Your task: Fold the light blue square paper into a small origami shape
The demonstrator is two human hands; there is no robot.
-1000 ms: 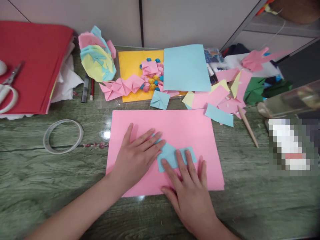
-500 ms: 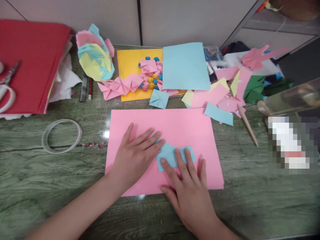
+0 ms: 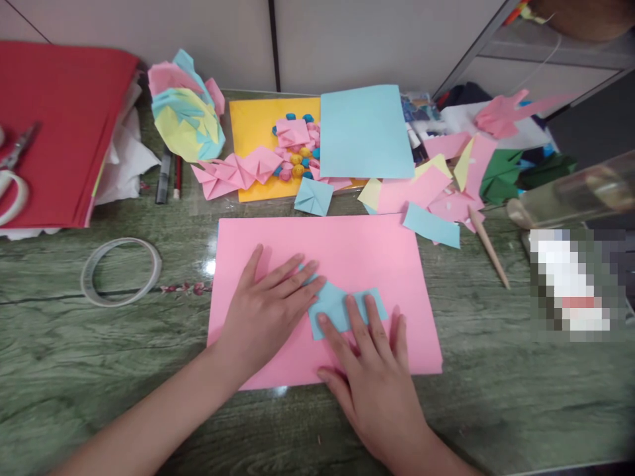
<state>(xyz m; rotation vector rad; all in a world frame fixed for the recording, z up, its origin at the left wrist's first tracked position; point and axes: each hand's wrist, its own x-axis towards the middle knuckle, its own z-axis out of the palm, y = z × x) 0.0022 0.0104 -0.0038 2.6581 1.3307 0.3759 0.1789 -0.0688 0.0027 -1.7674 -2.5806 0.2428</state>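
Note:
A piece of light blue paper (image 3: 330, 305) lies on a large pink sheet (image 3: 347, 248); its left part is hidden under my fingers. My left hand (image 3: 270, 304) rests flat with fingers spread, its fingertips over the blue paper's upper left end. Lower and to the right, my right hand (image 3: 374, 370) also lies flat, several fingertips pressing on the blue paper and the thumb on the pink sheet. Beyond the pink sheet sit a folded blue paper square (image 3: 314, 196) and a row of folded pink papers (image 3: 238, 170).
A tape roll (image 3: 122, 271) and red sheets with scissors (image 3: 14, 172) lie left. A blue sheet (image 3: 367, 132) overlaps a yellow one (image 3: 245, 122) at the back. Paper scraps (image 3: 421, 188), a pointed wooden stick (image 3: 490, 250) and a clear cylinder (image 3: 575, 188) are on the right.
Both hands stay in the same places on the blue paper. The whole view has shifted very slightly; nothing on the table has visibly moved.

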